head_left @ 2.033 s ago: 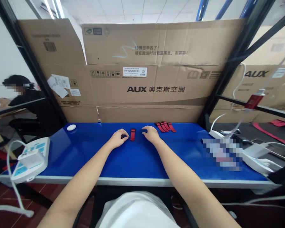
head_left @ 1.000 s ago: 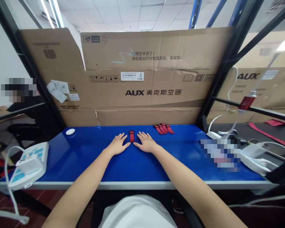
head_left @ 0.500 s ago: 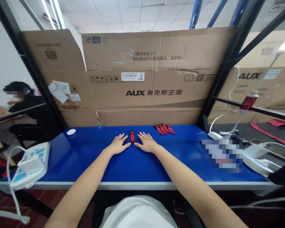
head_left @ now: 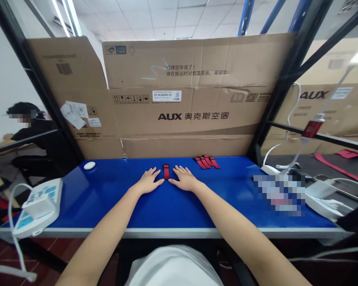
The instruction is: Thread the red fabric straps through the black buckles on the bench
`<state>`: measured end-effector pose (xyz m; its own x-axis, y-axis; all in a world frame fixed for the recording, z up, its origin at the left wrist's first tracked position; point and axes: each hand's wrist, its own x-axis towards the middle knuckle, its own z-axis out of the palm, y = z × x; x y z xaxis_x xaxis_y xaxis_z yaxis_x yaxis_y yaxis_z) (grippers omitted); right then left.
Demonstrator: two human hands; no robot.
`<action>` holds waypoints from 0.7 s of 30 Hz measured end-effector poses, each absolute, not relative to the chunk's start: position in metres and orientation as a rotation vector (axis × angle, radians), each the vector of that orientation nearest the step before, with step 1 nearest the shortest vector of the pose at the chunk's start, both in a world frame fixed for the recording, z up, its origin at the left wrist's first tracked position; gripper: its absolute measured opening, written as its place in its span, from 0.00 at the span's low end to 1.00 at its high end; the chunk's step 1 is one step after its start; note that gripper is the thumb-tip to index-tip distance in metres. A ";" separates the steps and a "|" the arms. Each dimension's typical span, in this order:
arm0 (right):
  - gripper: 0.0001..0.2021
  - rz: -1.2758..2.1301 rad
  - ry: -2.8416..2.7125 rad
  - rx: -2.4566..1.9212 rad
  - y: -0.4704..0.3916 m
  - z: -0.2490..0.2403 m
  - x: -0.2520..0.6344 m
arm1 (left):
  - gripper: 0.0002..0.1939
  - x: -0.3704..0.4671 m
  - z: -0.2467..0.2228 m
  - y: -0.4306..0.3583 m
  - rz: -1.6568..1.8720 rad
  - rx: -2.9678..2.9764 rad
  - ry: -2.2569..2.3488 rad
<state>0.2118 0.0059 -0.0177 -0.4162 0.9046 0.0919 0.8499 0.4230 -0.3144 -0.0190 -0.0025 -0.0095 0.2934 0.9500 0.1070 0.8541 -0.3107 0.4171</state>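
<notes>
A short red strap with a black buckle point(head_left: 166, 171) lies on the blue tabletop point(head_left: 170, 210), its buckle end pointing away from me. Just left of it my left hand point(head_left: 149, 181) rests palm down, open, with fingers spread. On the strap's other side my right hand point(head_left: 184, 178) lies flat in the same way, also open. Both thumbs point in toward the strap's near end, and neither hand holds anything. Further back on the right, several similar red straps point(head_left: 207, 161) with black ends lie side by side.
A cardboard panel point(head_left: 179, 131) stands along the back edge. A white power strip with a plug point(head_left: 38, 208) sits at the left, near a round white object point(head_left: 90, 165). At the right are another white strip point(head_left: 322, 204), cables and a blurred-out item point(head_left: 282, 196). Another person point(head_left: 32, 123) sits far left.
My hands and the straps stay where they were. Only the person at the far left has shifted slightly, lowering a hand.
</notes>
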 end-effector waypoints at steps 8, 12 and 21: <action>0.43 0.329 -2.430 -1.528 0.005 -0.017 0.212 | 0.40 -0.019 -0.007 -0.004 0.412 2.316 1.657; 0.43 0.334 -2.435 -1.537 0.005 -0.016 0.211 | 0.40 -0.019 -0.008 -0.004 0.412 2.328 1.666; 0.43 0.349 -2.432 -1.524 0.007 -0.019 0.212 | 0.42 -0.018 -0.003 -0.006 0.270 2.361 1.710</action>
